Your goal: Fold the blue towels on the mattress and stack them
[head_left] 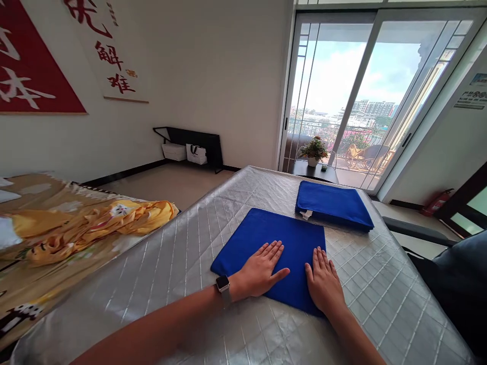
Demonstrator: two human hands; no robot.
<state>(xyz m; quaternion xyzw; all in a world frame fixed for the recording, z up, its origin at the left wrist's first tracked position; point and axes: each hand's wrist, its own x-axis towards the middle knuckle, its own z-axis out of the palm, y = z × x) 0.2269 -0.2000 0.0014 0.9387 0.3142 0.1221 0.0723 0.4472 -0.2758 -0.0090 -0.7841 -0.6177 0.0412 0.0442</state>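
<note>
A flat, folded blue cloth piece lies on the silver quilted mattress cover. My left hand, with a watch on its wrist, rests flat on the middle of the blue piece, thumb spread out. Along its right edge lies my right hand, palm down and fingers stretched, partly over the silver surface. Behind them sits a thicker blue folded fabric bundle with a white tag at its near left corner. Neither hand grips anything.
To the left, a second bed holds a yellow patterned cloth. A black shelf with a white box and bag stands at the wall. A potted plant sits on a small dark table before the sliding glass door. A dark bag-like object is at right.
</note>
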